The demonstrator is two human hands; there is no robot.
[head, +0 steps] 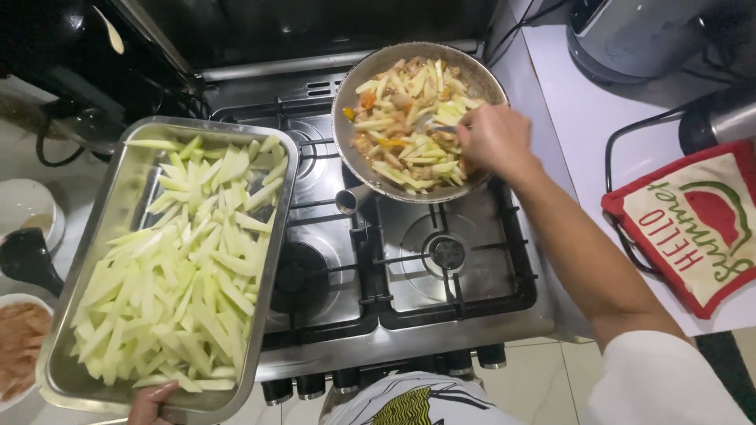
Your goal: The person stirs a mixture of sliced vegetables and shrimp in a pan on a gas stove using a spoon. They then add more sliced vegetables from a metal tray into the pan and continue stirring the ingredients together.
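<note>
My left hand (151, 404) grips the near rim of a steel tray (130, 169) heaped with pale green vegetable strips (185, 271), held over the stove's left side. My right hand (496, 140) is closed on a metal utensil (443, 128) whose tip sits in the food of a steel pan (346, 102) on the back right burner. The pan holds the same pale strips mixed with orange and brown pieces (409, 118). Its short handle (350, 198) points toward me.
The gas stove (409, 267) has bare front burners and knobs along its front edge. A red-edged potholder (693, 220) and appliances with cords lie on the white counter at right. At left are a black ladle (27, 256), a small bowl (27, 206) and a plate of meat (17, 342).
</note>
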